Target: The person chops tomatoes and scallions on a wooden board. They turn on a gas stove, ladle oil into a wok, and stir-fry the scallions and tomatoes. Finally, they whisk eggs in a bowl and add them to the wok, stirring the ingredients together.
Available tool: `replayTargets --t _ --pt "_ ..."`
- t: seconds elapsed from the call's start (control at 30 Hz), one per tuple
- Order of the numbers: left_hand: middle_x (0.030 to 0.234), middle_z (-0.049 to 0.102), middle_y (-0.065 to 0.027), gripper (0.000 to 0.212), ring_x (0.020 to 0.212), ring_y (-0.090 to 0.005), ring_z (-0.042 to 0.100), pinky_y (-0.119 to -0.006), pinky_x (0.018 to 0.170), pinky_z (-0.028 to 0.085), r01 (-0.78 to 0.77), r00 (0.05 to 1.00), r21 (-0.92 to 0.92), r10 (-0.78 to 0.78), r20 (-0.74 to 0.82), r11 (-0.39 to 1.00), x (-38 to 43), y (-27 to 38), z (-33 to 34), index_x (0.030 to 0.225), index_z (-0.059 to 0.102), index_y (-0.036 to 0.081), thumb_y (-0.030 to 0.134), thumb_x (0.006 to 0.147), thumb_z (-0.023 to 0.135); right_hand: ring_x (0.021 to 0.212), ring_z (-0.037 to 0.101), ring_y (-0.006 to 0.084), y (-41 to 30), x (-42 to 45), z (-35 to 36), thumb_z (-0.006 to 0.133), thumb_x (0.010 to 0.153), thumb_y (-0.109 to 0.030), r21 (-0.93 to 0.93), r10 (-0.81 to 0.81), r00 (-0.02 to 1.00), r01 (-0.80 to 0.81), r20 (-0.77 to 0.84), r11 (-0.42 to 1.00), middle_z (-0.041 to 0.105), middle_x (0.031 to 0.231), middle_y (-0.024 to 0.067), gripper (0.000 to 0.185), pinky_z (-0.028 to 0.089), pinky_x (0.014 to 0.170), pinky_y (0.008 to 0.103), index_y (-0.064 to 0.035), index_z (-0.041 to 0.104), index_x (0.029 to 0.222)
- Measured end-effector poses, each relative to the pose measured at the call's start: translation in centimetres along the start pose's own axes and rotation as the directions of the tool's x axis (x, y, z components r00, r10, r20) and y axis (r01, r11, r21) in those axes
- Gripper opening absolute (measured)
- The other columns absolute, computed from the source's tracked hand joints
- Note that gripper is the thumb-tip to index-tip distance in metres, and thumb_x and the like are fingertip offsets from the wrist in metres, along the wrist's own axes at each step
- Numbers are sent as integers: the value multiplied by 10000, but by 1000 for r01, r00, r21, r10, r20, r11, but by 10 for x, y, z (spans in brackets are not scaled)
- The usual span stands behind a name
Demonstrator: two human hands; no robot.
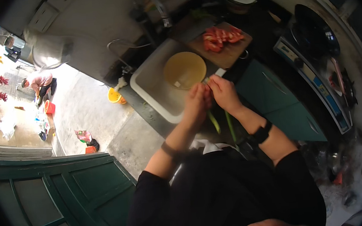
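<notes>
My left hand [196, 99] and my right hand [223, 92] meet over the front rim of the white sink [153, 101]. Both are closed around green stalks that look like scallions [214, 123], whose long green ends dangle below my fingers; the parts inside the grip are hidden. Just beyond my knuckles, a yellowish round bowl [184, 66] sits in the sink, with a small pale piece inside it. To the right of the sink, cut tomatoes [219, 38] lie on a wooden cutting board [232, 54].
A curved faucet [156, 6] rises behind the sink. Further right are a gas stove [313, 82] and a black wok [317, 29]. Green cabinet doors [279, 102] stand below the counter. At left are a green door [86, 186], a yellow bucket [116, 96] and a person [41, 82] bending outside.
</notes>
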State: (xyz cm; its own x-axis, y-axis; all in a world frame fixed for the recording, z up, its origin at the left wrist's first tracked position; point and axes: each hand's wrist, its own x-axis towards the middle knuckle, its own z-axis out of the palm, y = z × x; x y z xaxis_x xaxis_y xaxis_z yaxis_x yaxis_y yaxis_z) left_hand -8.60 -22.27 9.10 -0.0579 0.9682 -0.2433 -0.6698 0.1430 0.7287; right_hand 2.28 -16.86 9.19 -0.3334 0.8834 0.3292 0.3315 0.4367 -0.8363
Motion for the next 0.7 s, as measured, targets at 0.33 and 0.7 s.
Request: replayTargets --t 0.33,0.7 --pt "911 570 -41 303 839 -161 542 -311 686 459 151 980 76 -159 117 986 87 -9 -9 1150 441 144 345 923 436 764 537 73 58 36 -30 541 887 -192 802 378 830 -525 410 283 597 847 -4 172 416 670 208 -65 609 981" --pt "1068 517 -41 441 872 -178 529 -337 730 458 219 966 50 -224 127 974 162 35 -16 1306 319 107 276 922 453 727 587 122 72 133 -15 498 904 -204 545 292 693 -708 659 450 603 841 20 194 499 562 257 -52 597 971"
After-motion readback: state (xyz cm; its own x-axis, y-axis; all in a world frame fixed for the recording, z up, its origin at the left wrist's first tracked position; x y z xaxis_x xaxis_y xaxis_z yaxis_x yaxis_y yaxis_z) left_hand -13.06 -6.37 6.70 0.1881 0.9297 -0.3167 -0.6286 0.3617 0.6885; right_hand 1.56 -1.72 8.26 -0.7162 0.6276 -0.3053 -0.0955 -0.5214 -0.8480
